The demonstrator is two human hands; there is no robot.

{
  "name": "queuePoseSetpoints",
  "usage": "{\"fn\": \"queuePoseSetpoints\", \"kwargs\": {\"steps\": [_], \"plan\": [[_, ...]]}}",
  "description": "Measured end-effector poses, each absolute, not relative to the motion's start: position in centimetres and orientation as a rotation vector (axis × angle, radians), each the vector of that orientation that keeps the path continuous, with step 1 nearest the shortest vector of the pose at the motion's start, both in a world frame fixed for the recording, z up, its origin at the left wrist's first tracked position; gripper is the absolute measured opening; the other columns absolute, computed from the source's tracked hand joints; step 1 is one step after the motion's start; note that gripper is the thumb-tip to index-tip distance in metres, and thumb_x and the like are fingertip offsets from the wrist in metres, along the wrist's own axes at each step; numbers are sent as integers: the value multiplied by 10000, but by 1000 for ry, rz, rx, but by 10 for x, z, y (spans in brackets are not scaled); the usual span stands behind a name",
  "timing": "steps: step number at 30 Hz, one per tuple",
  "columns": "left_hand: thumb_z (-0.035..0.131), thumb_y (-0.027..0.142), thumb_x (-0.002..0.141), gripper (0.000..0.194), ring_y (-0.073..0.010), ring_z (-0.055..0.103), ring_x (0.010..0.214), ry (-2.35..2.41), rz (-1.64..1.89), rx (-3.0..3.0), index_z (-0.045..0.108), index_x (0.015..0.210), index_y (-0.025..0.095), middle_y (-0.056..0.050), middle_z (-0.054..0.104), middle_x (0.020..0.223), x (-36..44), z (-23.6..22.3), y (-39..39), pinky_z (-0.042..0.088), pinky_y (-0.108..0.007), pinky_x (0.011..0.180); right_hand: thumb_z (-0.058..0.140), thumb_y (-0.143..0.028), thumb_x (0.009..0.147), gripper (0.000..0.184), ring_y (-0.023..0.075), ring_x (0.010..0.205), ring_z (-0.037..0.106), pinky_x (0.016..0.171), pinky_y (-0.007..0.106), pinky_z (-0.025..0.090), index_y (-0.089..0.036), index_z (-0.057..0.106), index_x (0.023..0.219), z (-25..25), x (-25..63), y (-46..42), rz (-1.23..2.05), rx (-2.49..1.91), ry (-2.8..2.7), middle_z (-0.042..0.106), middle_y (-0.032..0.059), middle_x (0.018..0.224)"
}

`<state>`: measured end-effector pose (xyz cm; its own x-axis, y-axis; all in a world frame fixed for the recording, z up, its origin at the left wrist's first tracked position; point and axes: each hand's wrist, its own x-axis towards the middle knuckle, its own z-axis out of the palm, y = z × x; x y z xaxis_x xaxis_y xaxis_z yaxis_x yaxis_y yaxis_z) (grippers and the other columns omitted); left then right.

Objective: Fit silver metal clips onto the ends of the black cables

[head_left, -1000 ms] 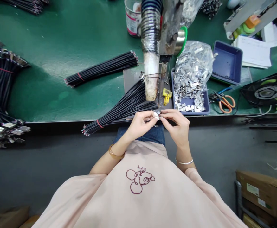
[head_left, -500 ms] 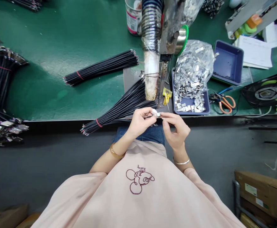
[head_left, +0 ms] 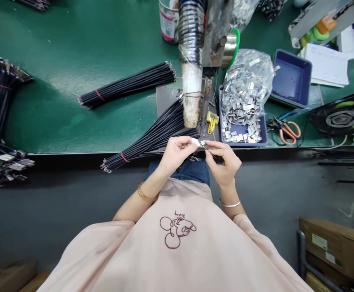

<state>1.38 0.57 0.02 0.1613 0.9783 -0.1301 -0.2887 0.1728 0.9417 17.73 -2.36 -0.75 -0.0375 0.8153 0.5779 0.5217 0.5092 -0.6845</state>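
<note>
Both hands (head_left: 177,156) (head_left: 224,162) pinch a tiny silvery piece (head_left: 203,142), its direction unclear, near cables (head_left: 152,136) slanting rightward and away.

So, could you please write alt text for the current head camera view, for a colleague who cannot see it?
At a green bench's near edge, a left hand pinches a small metal piece, the right hand's fingertips beside it. Red-banded bundles of black cables lie to the left; a blue tray of metal parts and orange-handled pliers to the right.
</note>
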Motion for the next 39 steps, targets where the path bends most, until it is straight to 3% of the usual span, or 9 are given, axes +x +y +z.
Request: {"fn": "queuePoseSetpoints", "kwargs": {"steps": [9,17,28,39], "plan": [[780,311,711,190,-87,503,569,986,1130,954,714,664,139,7,611,611,15,-4,6,408,-218,554,662,-205,899,97,208,927,770,821,419,655,-295,684,928,-10,179,-21,315,-1100,-1752,795,21,1050],[733,276,749,199,-68,359,529,1084,1225,1048,640,625,152,31,478,563,23,-4,5,277,-212,492,630,-193,924,80,209,1033,748,891,410,625,-261,661,896,-6,167,-20,323,-1235,-1651,780,40,1092],[717,274,790,178,-84,447,585,1122,1294,1080,653,671,157,23,512,618,24,-10,8,398,-212,576,650,-152,906,92,196,1017,752,898,391,636,-240,661,884,-3,164,-10,258,-1183,-1703,767,44,1144],[678,195,790,147,-60,345,534,1177,1261,1181,696,659,131,31,488,576,25,-9,4,307,-205,516,684,-101,874,127,178,994,749,879,344,618,-224,654,884,-5,166,-8,196,-1166,-1727,776,35,1035]]}}
